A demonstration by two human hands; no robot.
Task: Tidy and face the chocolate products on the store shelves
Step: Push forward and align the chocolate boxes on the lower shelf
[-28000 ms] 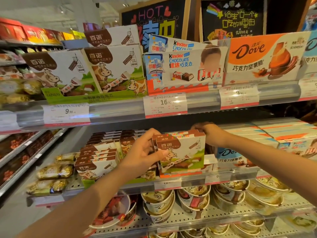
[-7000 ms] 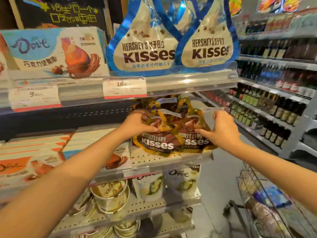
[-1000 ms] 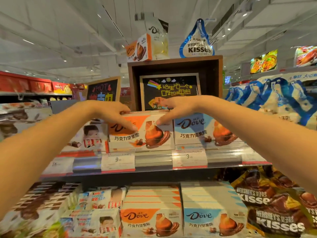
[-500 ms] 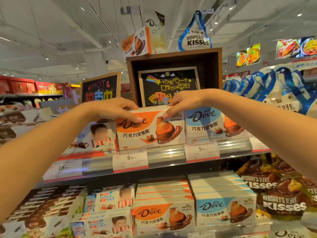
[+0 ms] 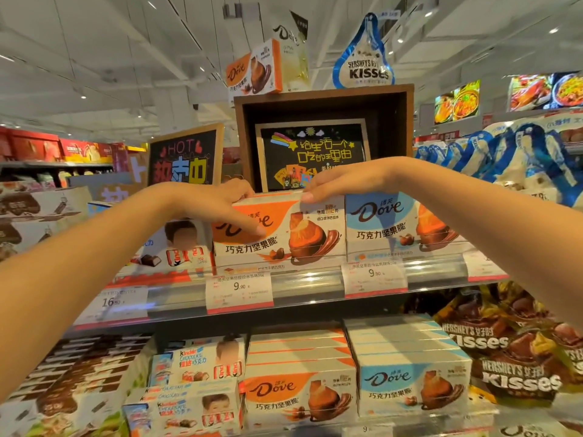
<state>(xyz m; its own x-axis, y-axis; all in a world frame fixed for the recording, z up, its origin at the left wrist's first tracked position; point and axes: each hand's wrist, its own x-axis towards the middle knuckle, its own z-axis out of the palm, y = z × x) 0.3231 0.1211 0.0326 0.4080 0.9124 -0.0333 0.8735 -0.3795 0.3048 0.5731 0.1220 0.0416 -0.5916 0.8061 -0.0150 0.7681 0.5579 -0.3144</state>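
An orange Dove box [image 5: 303, 241] stands face-out on the top shelf [image 5: 309, 288], touching a blue Dove box [image 5: 394, 228] on its right. My left hand [image 5: 217, 206] grips the orange box at its upper left corner, thumb across the front and fingers over the top. My right hand [image 5: 340, 181] pinches the top edge near the upper right corner. A Kinder box [image 5: 186, 244] stands just left of the orange one, partly behind my left wrist.
Price tags line the shelf rail. Below are stacked orange Dove boxes [image 5: 299, 395], blue Dove boxes [image 5: 410, 389], Kinder boxes [image 5: 195, 367] and brown Kisses bags [image 5: 517, 357]. Blue Kisses bags [image 5: 520, 159] fill the upper right. A chalkboard sign [image 5: 312, 152] stands behind the boxes.
Both hands stay on the top of the orange Dove box. My left thumb has slid further down its front face, and the box stands slightly closer to the shelf's front.
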